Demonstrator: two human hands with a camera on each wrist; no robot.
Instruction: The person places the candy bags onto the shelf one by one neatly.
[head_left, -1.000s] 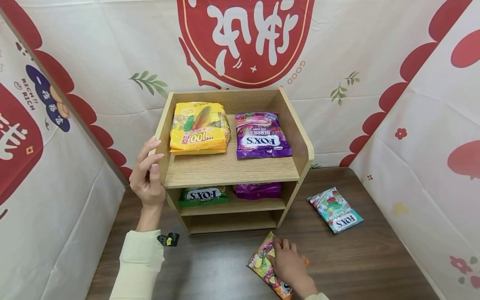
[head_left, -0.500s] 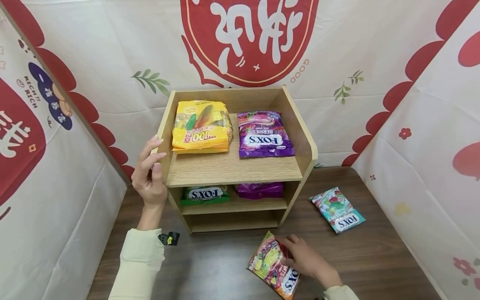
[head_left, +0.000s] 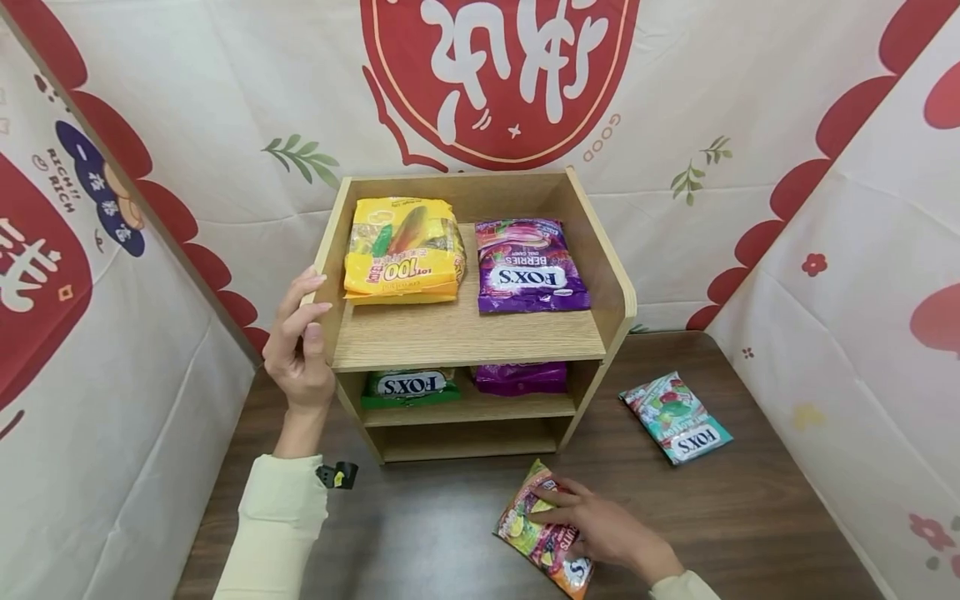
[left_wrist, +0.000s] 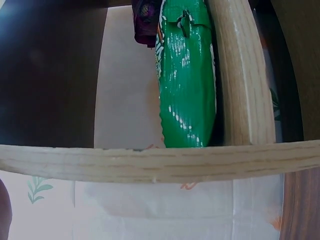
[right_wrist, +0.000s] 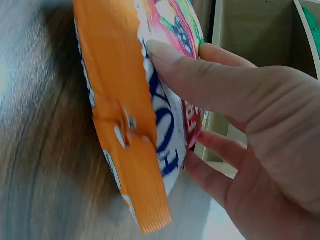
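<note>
My left hand (head_left: 300, 358) rests with its fingertips on the left side panel of a small wooden shelf (head_left: 465, 337). In the head view my right hand (head_left: 603, 527) lies over an orange and multicoloured FOX'S candy bag (head_left: 531, 527) on the table. The right wrist view shows the thumb on that candy bag's (right_wrist: 127, 90) printed face and the other fingers at its far side, holding it. Up on the top shelf are a yellow candy bag (head_left: 405, 254) and a purple FOX'S bag (head_left: 531, 267). A green FOX'S bag (head_left: 411, 387) and another purple bag (head_left: 521, 377) occupy the level below.
A teal FOX'S bag (head_left: 675, 418) lies on the dark wooden table (head_left: 427, 533), right of the shelf. Printed cloth walls (head_left: 660, 250) surround the table at the back and both sides. The shelf's lowest level (head_left: 465, 442) faces the table front.
My right hand shifted right, uncovering more of the candy bag, then came back left over it with its fingers across the print. The left hand has stayed on the shelf panel.
</note>
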